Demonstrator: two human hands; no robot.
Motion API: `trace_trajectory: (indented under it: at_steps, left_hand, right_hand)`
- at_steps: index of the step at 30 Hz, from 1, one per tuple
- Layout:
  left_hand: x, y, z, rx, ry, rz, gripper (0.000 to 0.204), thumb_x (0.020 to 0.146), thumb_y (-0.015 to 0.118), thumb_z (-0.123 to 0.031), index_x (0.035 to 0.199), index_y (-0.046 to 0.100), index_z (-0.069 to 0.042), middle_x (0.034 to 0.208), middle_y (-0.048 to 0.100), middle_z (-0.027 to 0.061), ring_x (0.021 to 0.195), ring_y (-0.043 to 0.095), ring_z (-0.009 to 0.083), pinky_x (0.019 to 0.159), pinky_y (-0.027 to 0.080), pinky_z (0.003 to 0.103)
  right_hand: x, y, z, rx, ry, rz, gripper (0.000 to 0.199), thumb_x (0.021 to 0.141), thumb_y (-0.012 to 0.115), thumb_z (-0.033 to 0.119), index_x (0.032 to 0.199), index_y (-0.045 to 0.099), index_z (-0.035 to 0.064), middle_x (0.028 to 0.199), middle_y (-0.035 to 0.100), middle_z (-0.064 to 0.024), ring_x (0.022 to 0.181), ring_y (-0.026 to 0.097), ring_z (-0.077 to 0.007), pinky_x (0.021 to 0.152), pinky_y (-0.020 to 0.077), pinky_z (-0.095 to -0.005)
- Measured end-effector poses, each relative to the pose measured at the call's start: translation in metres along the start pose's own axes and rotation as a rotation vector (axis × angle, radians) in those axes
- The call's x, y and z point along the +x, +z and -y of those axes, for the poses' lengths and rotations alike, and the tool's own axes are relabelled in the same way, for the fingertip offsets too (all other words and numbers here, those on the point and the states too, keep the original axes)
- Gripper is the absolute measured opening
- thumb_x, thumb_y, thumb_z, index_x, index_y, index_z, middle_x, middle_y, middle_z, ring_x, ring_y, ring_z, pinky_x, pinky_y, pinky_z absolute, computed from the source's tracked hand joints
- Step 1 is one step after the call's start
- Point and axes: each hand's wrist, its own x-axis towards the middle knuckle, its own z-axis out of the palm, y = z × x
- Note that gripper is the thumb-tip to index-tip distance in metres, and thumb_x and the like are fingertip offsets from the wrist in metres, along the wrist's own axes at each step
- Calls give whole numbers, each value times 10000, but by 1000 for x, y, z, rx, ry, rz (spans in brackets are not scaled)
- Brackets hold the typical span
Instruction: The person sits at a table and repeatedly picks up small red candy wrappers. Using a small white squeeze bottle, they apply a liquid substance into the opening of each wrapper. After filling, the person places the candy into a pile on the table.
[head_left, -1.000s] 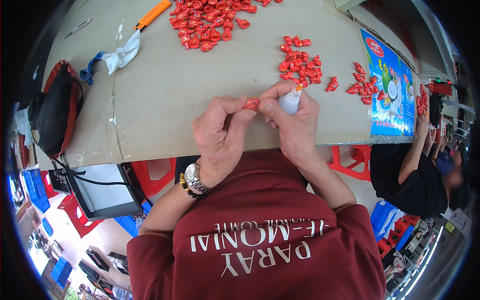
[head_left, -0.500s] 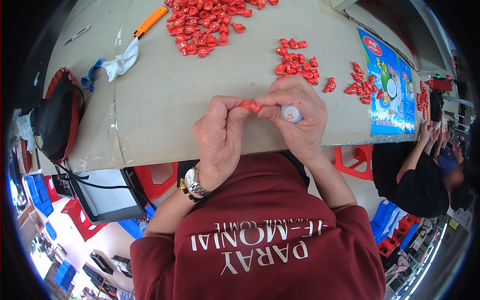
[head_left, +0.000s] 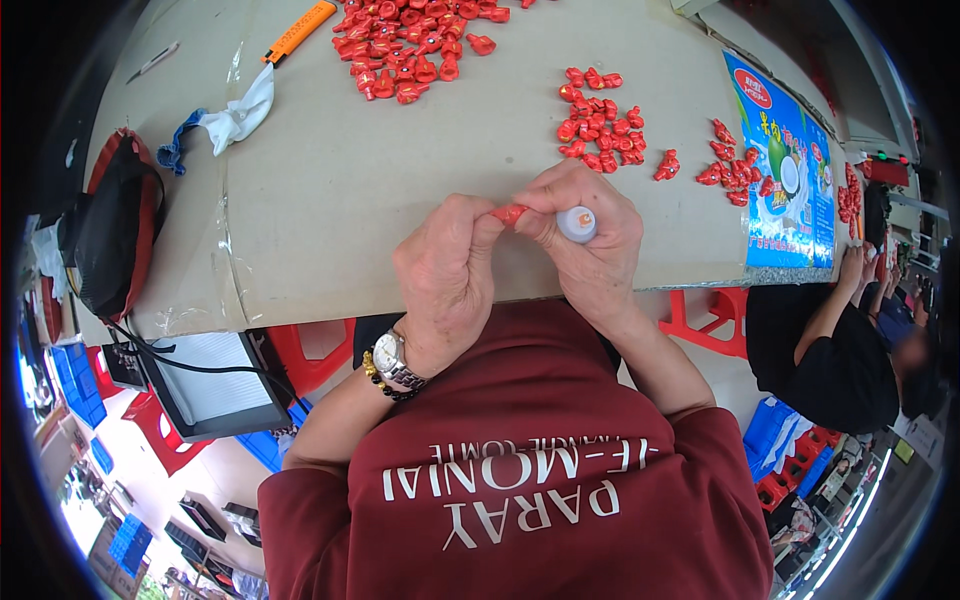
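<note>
Between my two hands, over the near part of the table, a small red plastic figure piece is pinched from both sides. My left hand grips its left end with thumb and forefinger. The fingertips of my right hand close on its other end, and they hide much of it. That same right hand also clasps a small whitish bottle against its palm, its round end facing up. Similar red pieces lie in a cluster beyond my right hand, with one single piece beside them.
A big heap of red pieces covers the far middle. An orange utility knife, a white cloth and a black-red bag lie on the left. More pieces rest near a blue printed sheet. A co-worker sits at right.
Both hands have shifted slightly and turned a little around the red piece, which shows less between the fingertips. The bottle in my right hand has tilted slightly. Nothing was let go.
</note>
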Motion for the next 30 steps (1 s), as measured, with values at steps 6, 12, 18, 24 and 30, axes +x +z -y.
trace_trajectory:
  at_steps: [6,12,18,24,30]
  left_hand:
    - [0,-1,-1,5,16,4,214,1013,467,-170,889,549,-16,603,464,-11,498,425,48,452,334,222]
    - [0,-4,-1,-218,-187,21,97,972,539,-111,968,564,-18,733,595,29,549,501,66,481,402,223]
    - [2,-4,-10,-560,-354,-33,108,945,569,-39,1042,545,2,864,669,78,599,557,57,496,466,201]
    - [0,-4,-11,-683,-384,-48,193,921,583,8,1106,551,49,929,684,121,653,617,95,546,526,218]
    - [-5,-4,-3,-569,-257,-44,179,889,592,62,1067,618,54,916,691,135,666,649,119,572,553,234]
  right_hand:
    - [-1,2,2,10,-22,-3,160,711,772,17,823,658,13,757,631,-72,685,609,-179,610,464,-283]
    - [5,-4,6,-109,-141,16,200,679,748,-57,848,671,15,760,645,-76,687,622,-167,596,485,-276]
    - [-1,-2,17,-118,-30,-73,217,666,753,-60,862,688,7,781,661,-88,694,629,-178,595,491,-277]
    - [0,-4,15,-181,-204,-53,187,686,740,-75,852,685,-8,772,651,-99,680,619,-178,587,498,-281]
    - [-4,-4,11,-127,-215,-51,193,692,732,-88,861,681,-7,769,645,-101,675,617,-188,567,497,-280]
